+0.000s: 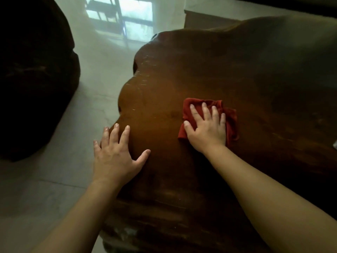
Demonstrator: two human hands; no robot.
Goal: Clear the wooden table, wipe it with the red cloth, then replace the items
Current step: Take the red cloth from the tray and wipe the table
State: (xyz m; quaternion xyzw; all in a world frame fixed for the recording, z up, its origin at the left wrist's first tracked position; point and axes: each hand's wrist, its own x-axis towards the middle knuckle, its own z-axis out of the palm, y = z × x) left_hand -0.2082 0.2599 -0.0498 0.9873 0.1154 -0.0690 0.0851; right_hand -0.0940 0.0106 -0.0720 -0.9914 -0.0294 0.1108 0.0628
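The wooden table (209, 70) is dark brown with a wavy, irregular edge and fills the middle and right of the view. A crumpled red cloth (231, 115) lies on its top near the centre. My right hand (206, 128) presses flat on the cloth with fingers spread, covering most of it. My left hand (116, 154) rests palm down on the table's left edge, fingers apart, holding nothing. Faint pale scratches mark the tabletop near its left rim.
A large dark rounded seat (34, 79) stands on the left across a strip of pale tiled floor (54, 179). A window's reflection (124, 21) shines on the floor beyond the table. A small pale object (335, 144) peeks in at the right edge.
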